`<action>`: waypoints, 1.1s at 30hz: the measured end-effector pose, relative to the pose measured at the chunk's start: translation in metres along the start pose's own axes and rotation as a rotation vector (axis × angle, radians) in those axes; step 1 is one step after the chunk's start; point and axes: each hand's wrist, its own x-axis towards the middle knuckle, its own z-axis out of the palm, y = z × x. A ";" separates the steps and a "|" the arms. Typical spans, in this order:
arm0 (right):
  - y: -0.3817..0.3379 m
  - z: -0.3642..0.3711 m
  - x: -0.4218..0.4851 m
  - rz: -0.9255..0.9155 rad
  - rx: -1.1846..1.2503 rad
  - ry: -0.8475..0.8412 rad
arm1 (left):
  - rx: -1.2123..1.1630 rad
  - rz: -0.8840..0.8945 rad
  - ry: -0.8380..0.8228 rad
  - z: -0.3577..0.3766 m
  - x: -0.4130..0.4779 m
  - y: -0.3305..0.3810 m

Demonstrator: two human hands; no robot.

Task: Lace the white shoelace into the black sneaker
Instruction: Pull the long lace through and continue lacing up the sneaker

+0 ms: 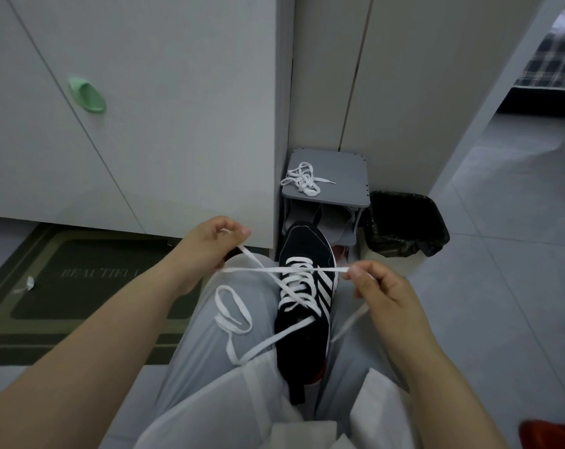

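White cabinet doors with a green handle fill ten to twelve o'clock, a dark green doormat below at nine. At one o'clock a small grey rack and black-lined bin stand on pale grey floor tiles.

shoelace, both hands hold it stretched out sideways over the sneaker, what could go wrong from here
1. The slack of the shoelace lies in loose loops on the trouser leg; drawn through, it may knot.
2. Neither the left hand nor the right hand holds the sneaker, which lies between the legs, so a hard sideways tug could shift or tip it.
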 end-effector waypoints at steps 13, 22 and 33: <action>0.016 0.017 0.009 -0.161 -0.283 -0.167 | 0.523 0.576 -0.266 0.045 -0.024 0.015; 0.018 0.004 0.007 -0.124 -0.303 -0.213 | 0.606 0.478 -0.266 0.029 -0.038 0.016; 0.019 0.032 -0.002 0.000 -0.377 -0.226 | 0.845 0.529 -0.196 0.015 -0.048 -0.003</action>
